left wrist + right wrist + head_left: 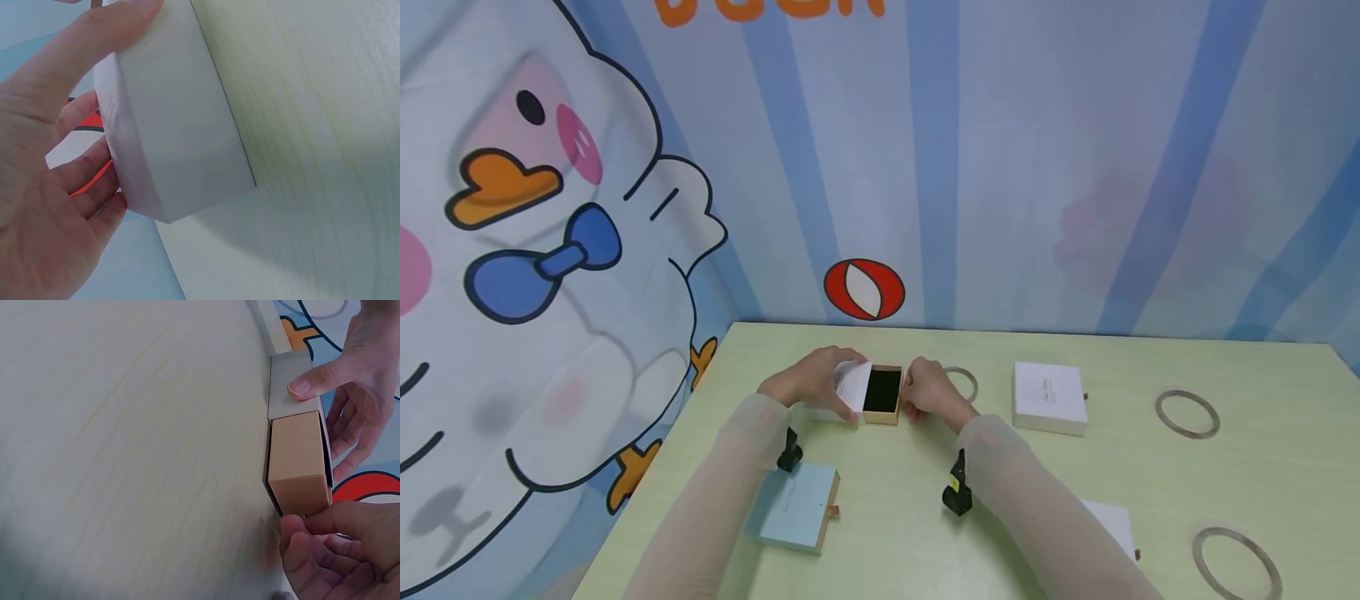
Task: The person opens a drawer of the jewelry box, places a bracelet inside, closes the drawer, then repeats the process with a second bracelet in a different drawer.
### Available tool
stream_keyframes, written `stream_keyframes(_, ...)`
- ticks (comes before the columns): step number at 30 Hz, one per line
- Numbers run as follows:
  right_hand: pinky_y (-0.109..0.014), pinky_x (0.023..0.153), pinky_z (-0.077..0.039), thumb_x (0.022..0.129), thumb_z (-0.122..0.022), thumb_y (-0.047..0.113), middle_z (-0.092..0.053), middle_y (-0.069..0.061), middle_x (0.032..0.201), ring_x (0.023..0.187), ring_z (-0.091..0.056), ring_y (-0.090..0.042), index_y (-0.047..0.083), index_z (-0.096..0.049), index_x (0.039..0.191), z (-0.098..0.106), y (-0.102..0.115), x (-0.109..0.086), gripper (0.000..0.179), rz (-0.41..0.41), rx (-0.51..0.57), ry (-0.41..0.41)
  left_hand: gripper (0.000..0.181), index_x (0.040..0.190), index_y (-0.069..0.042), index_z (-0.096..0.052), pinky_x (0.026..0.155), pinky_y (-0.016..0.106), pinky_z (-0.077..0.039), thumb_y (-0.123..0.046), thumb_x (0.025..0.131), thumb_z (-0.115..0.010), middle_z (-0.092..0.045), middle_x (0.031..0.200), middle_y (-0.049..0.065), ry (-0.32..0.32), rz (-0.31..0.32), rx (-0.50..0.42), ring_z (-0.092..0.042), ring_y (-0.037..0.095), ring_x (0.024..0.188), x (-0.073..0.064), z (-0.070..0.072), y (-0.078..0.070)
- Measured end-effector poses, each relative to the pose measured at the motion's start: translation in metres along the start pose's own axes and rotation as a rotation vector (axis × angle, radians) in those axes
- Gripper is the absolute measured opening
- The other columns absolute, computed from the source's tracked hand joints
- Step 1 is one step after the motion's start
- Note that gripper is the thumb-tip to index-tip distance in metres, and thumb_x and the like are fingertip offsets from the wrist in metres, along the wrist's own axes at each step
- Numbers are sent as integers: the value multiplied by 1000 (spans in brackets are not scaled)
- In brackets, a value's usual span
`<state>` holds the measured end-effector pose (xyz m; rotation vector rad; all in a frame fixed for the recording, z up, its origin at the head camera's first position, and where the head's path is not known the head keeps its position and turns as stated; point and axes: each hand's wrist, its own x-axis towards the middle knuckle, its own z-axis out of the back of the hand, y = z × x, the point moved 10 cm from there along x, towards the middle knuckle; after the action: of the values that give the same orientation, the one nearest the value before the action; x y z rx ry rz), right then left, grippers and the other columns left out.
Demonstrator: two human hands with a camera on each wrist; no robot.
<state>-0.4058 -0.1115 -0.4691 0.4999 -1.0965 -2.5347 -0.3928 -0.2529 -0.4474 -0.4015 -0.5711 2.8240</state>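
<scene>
A white drawer box stands near the table's far left. Its white sleeve (pixel 854 385) is gripped by my left hand (pixel 818 382), thumb on the near side (pixel 181 119) and fingers on the far side. The tan drawer (pixel 297 447) sticks out of the sleeve to the right, its dark inside (pixel 882 391) showing in the head view. My right hand (pixel 932 390) pinches at the middle of the drawer's outer end, thumb and index finger together there; the bit between the fingertips is hidden.
Close behind the right hand lies a grey ring (pixel 972 385). A light blue box (pixel 793 504) with a brown tab lies by the left forearm. Rightward are a white box (pixel 1049 396), another white box (pixel 1112 523) partly behind my sleeve, and two more rings (pixel 1187 432) (pixel 1213 575).
</scene>
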Motion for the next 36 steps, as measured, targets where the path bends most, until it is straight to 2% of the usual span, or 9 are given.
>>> stream_keyframes(12,-29,48,-53,95,-59,-4,-64,-16,57,46,-63,-23,-10,-65,68,2,-1,-1,28,-3,-15,7,93,143,-19,-55,105,51,-41,-32,61,-98,-50,144,6,-15,7,-9,-45,26,125,0,0,0)
stream_keyframes(26,-29,49,-53,96,-58,-3,-63,-15,55,44,-61,-21,-9,-64,65,4,-1,-5,31,-1,-31,14,94,143,-19,-54,104,49,-42,-32,61,-98,-50,145,5,-12,3,3,-45,26,125,0,0,0)
stream_keyframes(36,-31,49,-53,95,-58,-5,-63,-15,55,47,-63,-25,-8,-64,64,6,-2,-6,32,7,-36,7,94,143,-18,-54,103,50,-43,-32,62,-97,-50,145,6,-15,-8,9,-45,27,124,0,0,0)
